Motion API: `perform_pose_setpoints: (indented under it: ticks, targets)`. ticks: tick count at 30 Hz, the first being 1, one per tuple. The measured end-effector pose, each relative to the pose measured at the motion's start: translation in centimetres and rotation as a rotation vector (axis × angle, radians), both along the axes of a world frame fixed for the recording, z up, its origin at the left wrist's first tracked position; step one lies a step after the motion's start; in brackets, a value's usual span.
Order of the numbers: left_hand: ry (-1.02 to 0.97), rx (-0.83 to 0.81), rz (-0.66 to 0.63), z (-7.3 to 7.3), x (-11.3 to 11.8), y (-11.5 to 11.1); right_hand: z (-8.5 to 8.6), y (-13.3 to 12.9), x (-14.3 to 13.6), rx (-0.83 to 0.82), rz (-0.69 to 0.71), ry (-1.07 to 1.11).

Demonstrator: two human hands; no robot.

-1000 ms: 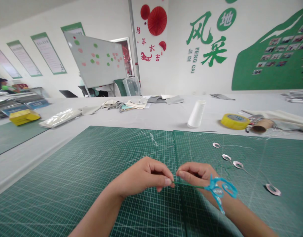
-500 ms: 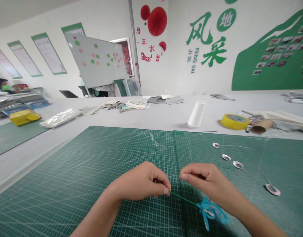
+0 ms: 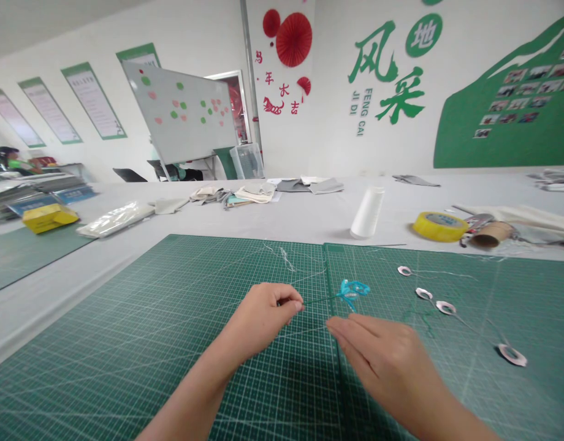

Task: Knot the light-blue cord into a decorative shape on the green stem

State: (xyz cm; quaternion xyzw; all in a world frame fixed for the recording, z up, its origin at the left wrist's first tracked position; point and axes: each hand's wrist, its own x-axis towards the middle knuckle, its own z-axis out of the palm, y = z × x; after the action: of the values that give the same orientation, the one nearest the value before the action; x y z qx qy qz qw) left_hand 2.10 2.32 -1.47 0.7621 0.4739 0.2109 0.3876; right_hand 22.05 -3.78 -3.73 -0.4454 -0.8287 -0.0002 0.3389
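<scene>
A thin green stem (image 3: 321,300) is pinched between the thumb and fingers of my left hand (image 3: 268,315). At the stem's far end a blue looped flower-like piece (image 3: 352,290) hangs above the green cutting mat (image 3: 208,269). My right hand (image 3: 385,352) is just below and to the right of the stem, its fingertips pressed together. A faint pale thread seems to run leftward from those fingertips; whatever they grip is too small to make out.
Several pale oval rings with threads, one of them a ring (image 3: 512,354), lie on the mat's right side. Beyond the mat stand a white cone (image 3: 367,212) and yellow tape (image 3: 440,226). White loose threads (image 3: 287,258) lie near the mat's back edge.
My left hand has moved up with the stem, swinging the blue piece up and away from me. My right hand has turned palm down and moved slightly left and lower.
</scene>
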Motion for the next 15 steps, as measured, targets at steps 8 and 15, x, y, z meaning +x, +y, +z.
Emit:
perform_pose_setpoints:
  ticks: [8,15]
  targets:
    - [-0.262,-0.155,-0.023,0.9,0.2,-0.3,-0.9,0.1,-0.1,-0.230,-0.018,0.132]
    - [-0.380,-0.300,-0.089,1.3,0.0,-0.6,-0.8,0.2,0.0,-0.412,0.013,0.291]
